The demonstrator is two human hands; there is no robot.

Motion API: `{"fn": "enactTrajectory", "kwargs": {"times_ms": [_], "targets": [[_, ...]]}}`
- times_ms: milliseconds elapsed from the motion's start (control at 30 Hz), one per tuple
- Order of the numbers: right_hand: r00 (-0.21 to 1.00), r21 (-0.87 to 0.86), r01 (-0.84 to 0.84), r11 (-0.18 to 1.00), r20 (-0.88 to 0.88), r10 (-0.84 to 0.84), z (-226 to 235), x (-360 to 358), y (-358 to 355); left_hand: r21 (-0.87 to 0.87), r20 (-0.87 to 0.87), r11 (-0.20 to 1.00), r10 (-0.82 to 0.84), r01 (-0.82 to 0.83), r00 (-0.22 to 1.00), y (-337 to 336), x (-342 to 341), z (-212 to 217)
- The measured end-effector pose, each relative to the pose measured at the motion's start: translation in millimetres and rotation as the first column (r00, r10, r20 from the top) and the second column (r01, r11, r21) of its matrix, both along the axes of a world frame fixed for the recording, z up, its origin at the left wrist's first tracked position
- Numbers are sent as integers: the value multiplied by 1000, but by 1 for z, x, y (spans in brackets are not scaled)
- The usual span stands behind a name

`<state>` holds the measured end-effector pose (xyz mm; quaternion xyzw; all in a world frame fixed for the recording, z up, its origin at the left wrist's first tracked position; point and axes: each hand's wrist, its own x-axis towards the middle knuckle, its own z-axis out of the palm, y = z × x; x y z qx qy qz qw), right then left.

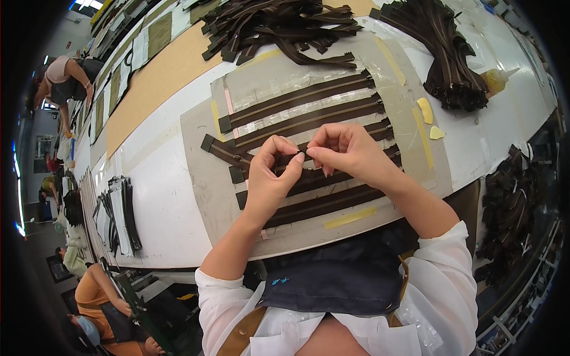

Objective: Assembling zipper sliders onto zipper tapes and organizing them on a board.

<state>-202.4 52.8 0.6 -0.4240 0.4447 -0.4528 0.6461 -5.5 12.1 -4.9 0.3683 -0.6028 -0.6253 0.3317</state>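
White-sleeved forearms rose from the lower frame; left hand (270, 172) and right hand (341, 148) pinched narrowly on one dark brown brass-toothed zipper strip (309, 178) at centre, over the grey taped board (205, 178) on the worktop (157, 178). A careless tug could have skewed neighbouring strips.

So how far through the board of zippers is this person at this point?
Two dark brown zipper strips at the board's far end lie flat in their slots. Both the left hand and right hand pinch a middle strip. Near strips are laid too. A big loose zipper pile waits beyond the grey template board.
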Motion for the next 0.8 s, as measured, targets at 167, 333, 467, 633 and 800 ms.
{"fn": "enactTrajectory", "kwargs": {"times_ms": [167, 333, 467, 633, 800], "targets": [[999, -13, 37, 999, 11, -36, 1, -2, 0, 52, 0, 999, 7, -7, 1000, -3, 2, 0], [997, -27, 79, 997, 8, -78, 5, -5, 0, 96, -3, 995, 16, -16, 1000, -5, 5, 9], [994, -37, 109, 993, 13, -109, 10, -6, 0, -380, 137, 924, 91, -33, 986, -6, 7, 12], [988, -184, 110, 977, -86, -128, 5, -3, 2, -735, 229, 678, 223, 18, 948, -2, 7, 21], [926, -441, 77, 894, -300, -228, 6, 1, 2, -425, 164, 904, 134, -53, 977, -6, 7, 16]]}}
